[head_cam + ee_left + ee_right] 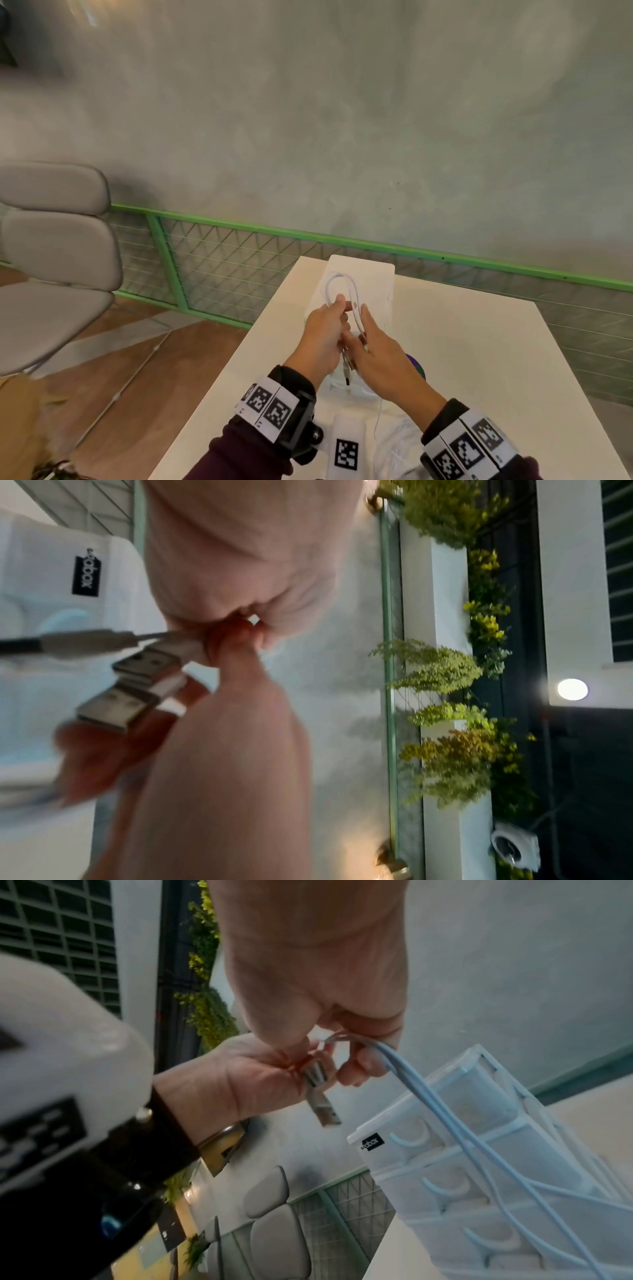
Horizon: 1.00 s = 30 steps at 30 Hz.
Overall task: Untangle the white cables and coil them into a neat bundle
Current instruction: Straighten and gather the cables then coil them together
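In front of the plastic drawer box [373,274], the left hand [322,339] is pinching the white cables [354,301] near their USB plugs [126,685] while the right hand [380,359] is curling around the loop, so coiling seems underway and another tidy turn probably comes next.

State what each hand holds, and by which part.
The left hand grips the white cables near their USB plugs; the right hand pinches the same cables beside it.
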Motion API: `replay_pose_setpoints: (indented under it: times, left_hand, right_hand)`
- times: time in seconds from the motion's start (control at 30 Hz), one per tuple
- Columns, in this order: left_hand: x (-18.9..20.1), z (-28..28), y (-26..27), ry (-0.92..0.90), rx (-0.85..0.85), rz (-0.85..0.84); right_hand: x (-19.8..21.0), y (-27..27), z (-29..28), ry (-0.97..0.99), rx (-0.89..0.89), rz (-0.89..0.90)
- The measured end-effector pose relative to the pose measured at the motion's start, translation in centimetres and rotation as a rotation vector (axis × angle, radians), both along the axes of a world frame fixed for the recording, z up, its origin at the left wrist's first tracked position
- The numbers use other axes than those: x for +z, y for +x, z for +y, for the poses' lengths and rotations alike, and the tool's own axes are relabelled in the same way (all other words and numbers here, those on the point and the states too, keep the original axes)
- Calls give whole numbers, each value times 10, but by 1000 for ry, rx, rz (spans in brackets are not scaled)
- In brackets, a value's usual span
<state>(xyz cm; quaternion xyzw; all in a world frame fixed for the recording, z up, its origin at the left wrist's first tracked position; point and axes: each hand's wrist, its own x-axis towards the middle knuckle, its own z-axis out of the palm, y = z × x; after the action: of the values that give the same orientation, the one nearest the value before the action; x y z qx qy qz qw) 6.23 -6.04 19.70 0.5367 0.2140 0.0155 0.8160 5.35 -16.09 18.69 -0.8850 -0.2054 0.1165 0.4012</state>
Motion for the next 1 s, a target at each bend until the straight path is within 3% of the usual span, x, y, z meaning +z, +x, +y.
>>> replay_pose_setpoints:
  times: [0.1,0.27,0.47,0.6,0.67,0.77,1.0]
  left_hand:
    - [0,5,3,15,-12,7]
    - [-1,-4,-2,105,-57,17]
    - [-5,-7,-7,11,-26,12]
    - [2,-4,-7,-45,82,-16]
    - [3,-7,-9,-74,85,-16]
    - [3,-9,-10,-133,89,-12]
    - [-4,1,-8,40,93,-93]
  right_hand:
    - [-1,1,-6,-91,86,-83]
    - [-10,3,-4,-161,36,-246]
    - [-7,-3,-1,4,45,-289]
    - [-3,-12,-1,97,-21,-89]
    - [-2,-11,1,77,20,59]
    - [-2,-6,1,224,129,242]
    - [0,7,-17,217,173,511]
